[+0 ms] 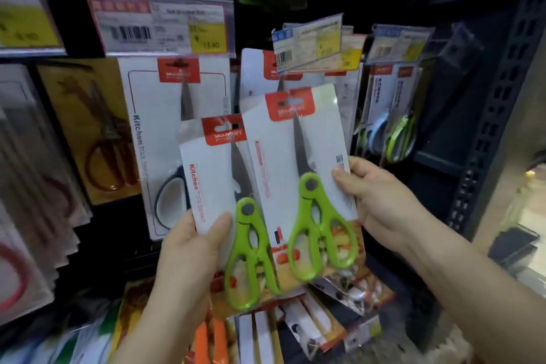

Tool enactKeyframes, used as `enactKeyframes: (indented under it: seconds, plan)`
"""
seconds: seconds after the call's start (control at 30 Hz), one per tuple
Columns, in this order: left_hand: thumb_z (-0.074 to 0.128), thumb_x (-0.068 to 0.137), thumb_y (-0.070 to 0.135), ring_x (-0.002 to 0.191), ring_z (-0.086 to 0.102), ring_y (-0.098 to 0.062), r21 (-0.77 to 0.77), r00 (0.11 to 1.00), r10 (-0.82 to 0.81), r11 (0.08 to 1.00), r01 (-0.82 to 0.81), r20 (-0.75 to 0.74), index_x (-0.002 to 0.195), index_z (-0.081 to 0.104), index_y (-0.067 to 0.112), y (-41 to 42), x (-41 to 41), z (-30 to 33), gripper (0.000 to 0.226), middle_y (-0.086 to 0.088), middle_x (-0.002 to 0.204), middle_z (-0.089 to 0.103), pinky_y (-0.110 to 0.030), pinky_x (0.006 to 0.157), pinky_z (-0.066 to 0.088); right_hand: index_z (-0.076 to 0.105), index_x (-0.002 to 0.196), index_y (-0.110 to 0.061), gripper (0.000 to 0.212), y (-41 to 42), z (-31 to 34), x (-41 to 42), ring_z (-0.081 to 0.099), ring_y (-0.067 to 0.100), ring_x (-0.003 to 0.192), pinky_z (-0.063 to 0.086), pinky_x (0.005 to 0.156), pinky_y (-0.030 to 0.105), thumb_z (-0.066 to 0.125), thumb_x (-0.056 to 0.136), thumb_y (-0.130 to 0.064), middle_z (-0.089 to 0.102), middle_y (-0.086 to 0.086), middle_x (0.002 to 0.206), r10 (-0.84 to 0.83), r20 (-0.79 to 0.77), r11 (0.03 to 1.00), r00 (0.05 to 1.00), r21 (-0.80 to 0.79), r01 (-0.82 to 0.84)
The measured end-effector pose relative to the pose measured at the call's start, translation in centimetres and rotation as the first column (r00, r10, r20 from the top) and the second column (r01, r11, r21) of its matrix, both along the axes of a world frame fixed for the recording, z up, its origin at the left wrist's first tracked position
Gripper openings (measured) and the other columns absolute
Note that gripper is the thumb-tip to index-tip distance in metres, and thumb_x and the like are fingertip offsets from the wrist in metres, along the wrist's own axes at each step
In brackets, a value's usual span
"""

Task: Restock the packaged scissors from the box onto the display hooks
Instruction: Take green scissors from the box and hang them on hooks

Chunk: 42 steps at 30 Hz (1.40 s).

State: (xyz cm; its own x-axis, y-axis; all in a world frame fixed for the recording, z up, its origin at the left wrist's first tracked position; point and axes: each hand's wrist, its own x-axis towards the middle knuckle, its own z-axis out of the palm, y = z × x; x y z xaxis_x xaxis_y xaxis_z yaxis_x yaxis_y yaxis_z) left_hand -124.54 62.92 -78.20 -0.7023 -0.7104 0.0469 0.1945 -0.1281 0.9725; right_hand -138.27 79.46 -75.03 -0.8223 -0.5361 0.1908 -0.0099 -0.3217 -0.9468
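At the centre of the frame we hold two packs of green-handled scissors up before the display, our left hand (195, 241) clamped on the lower left edge of the left pack (220, 186) and our right hand (375, 198) gripping the right edge of the right pack (298, 162), which overlaps the left one and sits slightly higher. Behind them hangs a dark-handled scissors pack (165, 139) under a price tag (161, 25) in the upper left, and more price tags (310, 41) hang above the right pack.
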Motion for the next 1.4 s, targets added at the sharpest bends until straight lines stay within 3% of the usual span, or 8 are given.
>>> enactKeyframes:
  seconds: [0.17, 0.27, 0.57, 0.67, 0.83, 1.1, 1.27, 1.4]
  plan:
    - [0.057, 0.091, 0.011, 0.087, 0.071, -0.027, -0.004, 1.000, 0.024, 1.000, -0.024, -0.002, 0.101, 0.066, 0.022, -0.7, -0.3, 0.6, 0.018, -0.005, 0.097, 0.074, -0.046, 0.081, 0.055, 0.062, 0.097, -0.015, 0.014, -2.3, 2.3, -1.4, 0.066, 0.014, 0.076, 0.054, 0.080, 0.036, 0.049, 0.093, -0.011, 0.071, 0.002, 0.088, -0.035, -0.056, 0.998, 0.998, -0.058, 0.031]
    - [0.057, 0.091, 0.011, 0.088, 0.070, -0.029, -0.012, 0.999, 0.043, 0.999, -0.043, 0.004, 0.099, 0.065, 0.021, -1.1, -0.3, 0.7, 0.015, -0.007, 0.098, 0.074, -0.050, 0.082, 0.055, 0.061, 0.091, -0.017, 0.014, -3.3, 2.9, -1.9, 0.066, 0.011, 0.068, 0.056, 0.073, 0.032, 0.049, 0.094, -0.011, 0.071, -0.002, 0.078, -0.085, -0.031, 0.993, 0.996, -0.091, 0.082]
    - [0.055, 0.091, 0.010, 0.097, 0.067, -0.028, -0.062, 0.996, 0.085, 0.994, -0.085, 0.011, 0.102, 0.063, 0.019, -1.9, 0.0, 0.7, 0.017, -0.007, 0.105, 0.070, -0.045, 0.088, 0.052, 0.062, 0.093, -0.017, 0.012, -3.4, 2.2, -2.5, 0.064, 0.015, 0.075, 0.054, 0.078, 0.034, 0.052, 0.093, -0.009, 0.068, 0.002, 0.088, -0.164, -0.098, 0.987, 0.982, -0.020, 0.162]
    - [0.056, 0.091, 0.009, 0.097, 0.067, -0.028, -0.071, 0.997, 0.079, 0.994, -0.078, 0.017, 0.106, 0.062, 0.017, -1.9, -0.1, 0.7, 0.018, -0.008, 0.106, 0.070, -0.044, 0.087, 0.053, 0.063, 0.089, -0.016, 0.013, -3.3, 1.3, -3.0, 0.066, 0.013, 0.068, 0.056, 0.074, 0.034, 0.053, 0.092, -0.009, 0.071, -0.001, 0.077, -0.204, -0.037, 0.978, 0.978, -0.053, 0.202]
    - [0.057, 0.090, 0.011, 0.090, 0.068, -0.022, -0.116, 0.996, 0.084, 0.990, -0.079, 0.038, 0.093, 0.061, 0.024, -2.4, -0.2, 0.5, 0.014, -0.003, 0.100, 0.070, -0.037, 0.078, 0.054, 0.063, 0.087, -0.021, 0.016, -3.6, 1.1, -3.4, 0.066, 0.008, 0.070, 0.055, 0.077, 0.030, 0.052, 0.092, -0.009, 0.073, -0.009, 0.071, -0.185, -0.138, 0.982, 0.973, -0.061, 0.178]
    - [0.056, 0.091, 0.011, 0.095, 0.068, -0.026, -0.098, 0.994, 0.099, 0.991, -0.093, 0.050, 0.100, 0.062, 0.022, -3.0, 0.1, 0.0, 0.015, -0.006, 0.105, 0.070, -0.045, 0.087, 0.054, 0.060, 0.093, -0.017, 0.016, -4.2, 1.0, -2.7, 0.067, 0.003, 0.068, 0.056, 0.069, 0.020, 0.049, 0.093, -0.006, 0.073, -0.010, 0.072, -0.127, -0.189, 0.986, 0.974, -0.130, 0.103]
    - [0.056, 0.091, 0.012, 0.099, 0.067, -0.024, -0.111, 0.995, 0.081, 0.991, -0.074, 0.058, 0.108, 0.060, 0.021, -3.0, -0.1, 0.1, 0.020, -0.004, 0.109, 0.069, -0.047, 0.091, 0.052, 0.060, 0.092, -0.016, 0.015, -4.1, 1.3, -2.8, 0.068, 0.005, 0.073, 0.057, 0.073, 0.022, 0.047, 0.092, -0.008, 0.073, -0.006, 0.077, -0.079, -0.180, 0.977, 0.980, -0.209, 0.040]
    - [0.056, 0.091, 0.012, 0.098, 0.067, -0.024, -0.112, 0.995, 0.080, 0.991, -0.073, 0.058, 0.111, 0.060, 0.019, -3.0, -0.4, 0.1, 0.021, -0.004, 0.108, 0.070, -0.046, 0.090, 0.053, 0.061, 0.085, -0.018, 0.016, -5.0, 1.8, -4.4, 0.065, 0.012, 0.072, 0.054, 0.078, 0.033, 0.050, 0.093, -0.011, 0.071, -0.004, 0.076, -0.167, -0.132, 0.979, 0.977, -0.141, 0.148]
